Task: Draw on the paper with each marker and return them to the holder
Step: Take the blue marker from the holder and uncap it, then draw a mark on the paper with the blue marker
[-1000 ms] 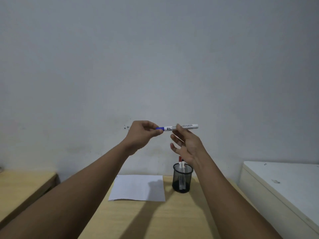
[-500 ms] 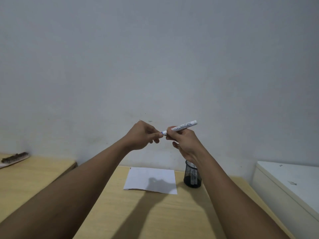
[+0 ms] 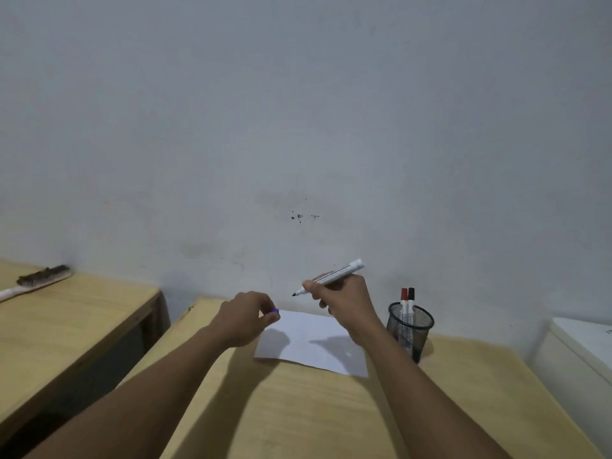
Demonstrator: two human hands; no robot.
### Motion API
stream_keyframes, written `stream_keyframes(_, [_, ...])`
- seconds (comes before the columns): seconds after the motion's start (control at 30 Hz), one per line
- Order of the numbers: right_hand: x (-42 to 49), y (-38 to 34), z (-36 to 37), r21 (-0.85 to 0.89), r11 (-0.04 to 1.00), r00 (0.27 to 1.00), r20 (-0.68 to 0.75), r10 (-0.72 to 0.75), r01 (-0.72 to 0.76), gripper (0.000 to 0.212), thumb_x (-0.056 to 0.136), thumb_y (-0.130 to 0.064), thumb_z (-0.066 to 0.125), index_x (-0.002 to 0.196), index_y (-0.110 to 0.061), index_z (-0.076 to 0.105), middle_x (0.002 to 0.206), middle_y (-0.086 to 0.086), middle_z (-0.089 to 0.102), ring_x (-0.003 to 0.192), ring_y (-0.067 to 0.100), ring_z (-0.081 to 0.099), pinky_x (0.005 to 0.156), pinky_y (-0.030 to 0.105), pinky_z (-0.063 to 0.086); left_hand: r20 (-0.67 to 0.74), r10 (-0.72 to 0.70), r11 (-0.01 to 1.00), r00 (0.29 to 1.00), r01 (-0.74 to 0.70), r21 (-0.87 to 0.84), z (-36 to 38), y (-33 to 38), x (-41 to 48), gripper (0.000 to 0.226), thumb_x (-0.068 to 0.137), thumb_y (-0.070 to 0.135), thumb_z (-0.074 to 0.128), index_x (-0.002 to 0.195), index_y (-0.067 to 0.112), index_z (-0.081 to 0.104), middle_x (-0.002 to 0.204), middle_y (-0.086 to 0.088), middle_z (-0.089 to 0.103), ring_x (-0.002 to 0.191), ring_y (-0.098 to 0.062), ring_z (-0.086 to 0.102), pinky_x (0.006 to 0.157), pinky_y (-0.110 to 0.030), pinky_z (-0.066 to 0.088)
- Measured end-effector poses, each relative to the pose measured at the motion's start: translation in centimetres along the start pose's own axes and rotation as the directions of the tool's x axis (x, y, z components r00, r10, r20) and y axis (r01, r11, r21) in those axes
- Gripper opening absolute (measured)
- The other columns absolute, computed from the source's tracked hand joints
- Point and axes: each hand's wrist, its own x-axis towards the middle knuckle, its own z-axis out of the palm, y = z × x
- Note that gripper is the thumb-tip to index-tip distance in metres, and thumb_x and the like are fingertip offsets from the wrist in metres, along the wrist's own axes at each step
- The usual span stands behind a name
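My right hand (image 3: 344,301) grips an uncapped white marker (image 3: 334,274), its dark tip pointing down-left above the white paper (image 3: 318,346). My left hand (image 3: 246,318) is closed on the marker's blue cap (image 3: 274,312), just left of the paper's far corner. The paper lies flat on the wooden table (image 3: 298,412). A black mesh holder (image 3: 410,329) stands to the right of the paper, with a red-capped marker (image 3: 404,301) and a black-capped marker (image 3: 411,299) upright inside.
A second wooden table (image 3: 66,319) sits to the left across a gap, with a brush (image 3: 36,281) lying on it by the wall. A white cabinet (image 3: 583,352) stands at the right. A plain wall rises directly behind the table.
The cap came off the marker. My left hand dropped to the paper's corner with the cap; my right hand lowered the uncapped marker. The view tilted down and shifted left.
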Motion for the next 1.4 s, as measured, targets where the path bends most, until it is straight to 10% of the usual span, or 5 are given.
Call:
stream_keyframes(0.53, [9.6,12.0,6.9,-0.067,0.966,0.961,0.107,0.256,-0.250,0.015,0.085,-0.018,0.077,0.090,-0.004,0.072,0.071,0.010,0.069,0.059,0.022,0.059,0.053,0.031,0.048,-0.109,0.117,0.980,0.987,-0.098,0.173,8.5,-6.2,3.5,0.034,0.085,0.048,0.049,0.103,0.028,0.070,0.093,0.011,0.071,0.097,-0.012,0.056,0.092,-0.041,0.045])
stream_keyframes(1.4, [10.8,16.2,8.2,-0.232,0.968,0.992,0.055,0.114,-0.098,0.015,0.091,-0.027,0.075,0.089,-0.012,0.073,0.075,-0.001,0.069,0.069,0.013,0.068,0.055,0.016,0.050,-0.168,0.084,0.990,0.982,-0.063,0.128,8.7,-6.3,3.9,0.033,0.075,0.048,0.050,0.082,0.024,0.071,0.089,0.008,0.075,0.089,-0.012,0.061,0.084,-0.038,0.050])
